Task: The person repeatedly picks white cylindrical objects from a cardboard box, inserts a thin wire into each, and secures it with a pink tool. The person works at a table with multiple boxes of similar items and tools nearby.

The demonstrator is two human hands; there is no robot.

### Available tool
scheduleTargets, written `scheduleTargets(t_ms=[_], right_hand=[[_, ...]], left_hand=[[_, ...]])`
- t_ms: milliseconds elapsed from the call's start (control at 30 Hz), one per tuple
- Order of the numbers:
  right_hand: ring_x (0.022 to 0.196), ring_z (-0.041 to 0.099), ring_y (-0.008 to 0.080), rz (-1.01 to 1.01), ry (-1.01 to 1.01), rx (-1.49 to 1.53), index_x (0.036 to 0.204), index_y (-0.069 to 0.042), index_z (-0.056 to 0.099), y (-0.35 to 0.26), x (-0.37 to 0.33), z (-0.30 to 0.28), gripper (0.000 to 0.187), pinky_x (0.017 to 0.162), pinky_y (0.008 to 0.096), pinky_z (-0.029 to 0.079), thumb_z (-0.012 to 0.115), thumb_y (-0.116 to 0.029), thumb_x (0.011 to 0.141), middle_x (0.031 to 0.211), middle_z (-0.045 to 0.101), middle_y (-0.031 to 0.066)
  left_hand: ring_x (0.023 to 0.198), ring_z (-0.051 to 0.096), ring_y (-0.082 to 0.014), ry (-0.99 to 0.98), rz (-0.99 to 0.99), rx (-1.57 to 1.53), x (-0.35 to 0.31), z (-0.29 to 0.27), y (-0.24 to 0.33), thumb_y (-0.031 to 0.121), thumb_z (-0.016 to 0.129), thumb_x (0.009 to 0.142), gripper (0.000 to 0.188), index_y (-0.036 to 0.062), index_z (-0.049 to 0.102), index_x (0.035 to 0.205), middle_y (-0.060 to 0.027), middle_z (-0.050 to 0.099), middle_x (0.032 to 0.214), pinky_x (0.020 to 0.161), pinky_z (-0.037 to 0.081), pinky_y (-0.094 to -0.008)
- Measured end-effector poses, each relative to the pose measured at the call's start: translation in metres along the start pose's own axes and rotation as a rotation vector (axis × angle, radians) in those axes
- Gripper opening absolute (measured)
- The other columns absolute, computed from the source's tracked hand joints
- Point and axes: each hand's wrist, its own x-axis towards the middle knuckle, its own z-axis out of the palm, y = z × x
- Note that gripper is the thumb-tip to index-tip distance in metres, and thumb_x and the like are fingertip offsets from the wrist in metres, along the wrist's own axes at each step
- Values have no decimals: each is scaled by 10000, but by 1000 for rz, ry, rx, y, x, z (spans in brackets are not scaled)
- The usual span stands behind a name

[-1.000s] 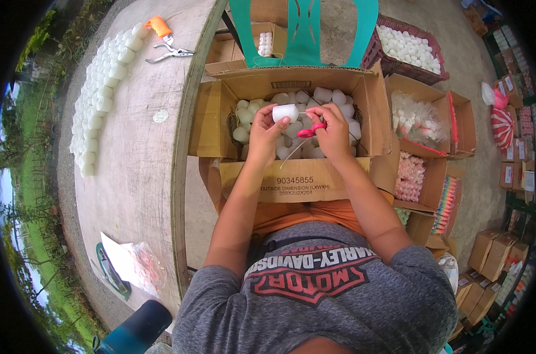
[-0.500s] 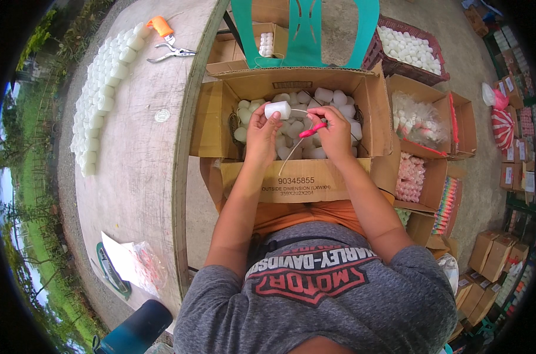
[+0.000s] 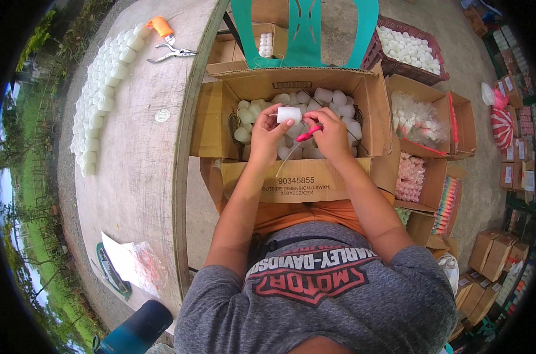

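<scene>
My left hand is closed round a white candle-like cylinder, held on its side above an open cardboard box. A short bit of pale cord sticks out of the cylinder's left end. My right hand has its fingertips pinched at the right end. Tucked in that same hand is a pink-handled tool, perhaps small scissors, its other parts hidden by the fingers. Below it a thin pale cord hangs down over the box's near flap. Many similar white cylinders fill the box.
On the pale table at left are rows of white cylinders, pliers and an orange-handled tool. A green chair stands beyond the box. At right are a crate of white pieces and several boxes.
The cord between the cylinder and my right hand has shortened, and a cord end now pokes out at the left. My right fingertips have come up to the cylinder, which moved slightly right.
</scene>
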Motion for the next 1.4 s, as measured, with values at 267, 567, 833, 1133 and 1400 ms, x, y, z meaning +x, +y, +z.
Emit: scheduleTargets(t_ms=[267, 567, 833, 1133, 1400], right_hand=[[746, 607, 169, 12, -43, 158, 943, -26, 624, -9, -2, -7, 126, 678, 274, 491, 655, -77, 832, 828, 619, 91], [758, 593, 192, -916, -465, 495, 865, -77, 638, -174, -4, -114, 115, 677, 335, 499, 565, -136, 798, 853, 636, 40], [804, 573, 86, -232, -96, -350, 890, -214, 694, -289, -61, -136, 169, 907, 373, 415, 623, -288, 755, 868, 612, -145], [982, 594, 227, -1365, -414, -260, 1180, -24, 563, -228, -19, -145, 337, 887, 355, 439, 495, -164, 882, 1122, 629, 114], [868, 607, 217, -607, -455, 345, 1057, -48, 595, -145, -1, -100, 256, 757, 319, 469, 536, -30, 809, 1031, 633, 102]], left_hand=[[1058, 536, -188, -5, -108, -239, -1, 0, 6, 190, 540, 921, 381, 68, 447, 1270, -75, 536, 1180, 900, 455, -360], [819, 575, -151, 201, -244, -579, 5, -28, 10, 336, 422, 947, 248, 140, 487, 1085, -26, 571, 969, 618, 462, -292], [780, 591, -154, 182, -272, -607, 11, -26, 5, 318, 423, 930, 184, 169, 500, 1007, -15, 578, 953, 495, 441, -246], [768, 579, -139, 215, -287, -546, 10, -26, 11, 302, 468, 907, 143, 168, 510, 932, 13, 558, 933, 497, 403, -257], [686, 553, -125, -38, -286, -230, 3, -17, 11, 257, 511, 877, 148, 127, 537, 811, -33, 587, 828, 487, 372, -261]])
